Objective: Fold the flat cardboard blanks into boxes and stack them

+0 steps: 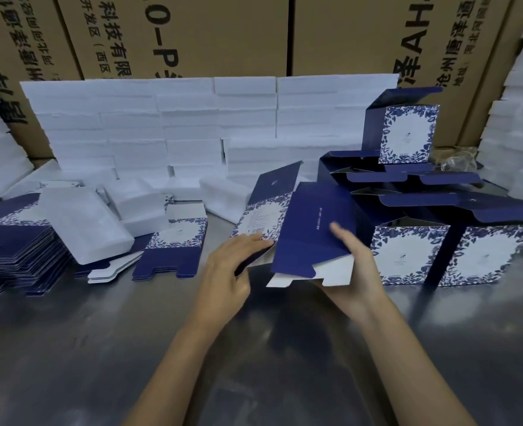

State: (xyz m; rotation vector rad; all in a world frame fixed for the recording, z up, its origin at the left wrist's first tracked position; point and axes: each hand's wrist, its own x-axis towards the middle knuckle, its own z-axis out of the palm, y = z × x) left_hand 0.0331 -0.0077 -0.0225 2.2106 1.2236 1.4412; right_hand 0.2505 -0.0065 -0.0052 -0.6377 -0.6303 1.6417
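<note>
Blue floral carton blank half-opened, held between both hands above metal table. Left hand pinches left panel edge; right hand grips bottom flap side. Advice: square up creases before tucking bottom flaps. Finished boxes just right of right hand.

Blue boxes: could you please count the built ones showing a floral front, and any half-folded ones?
Built boxes, floral front showing: 3
Half-folded blank: 1
Total: 4
</note>
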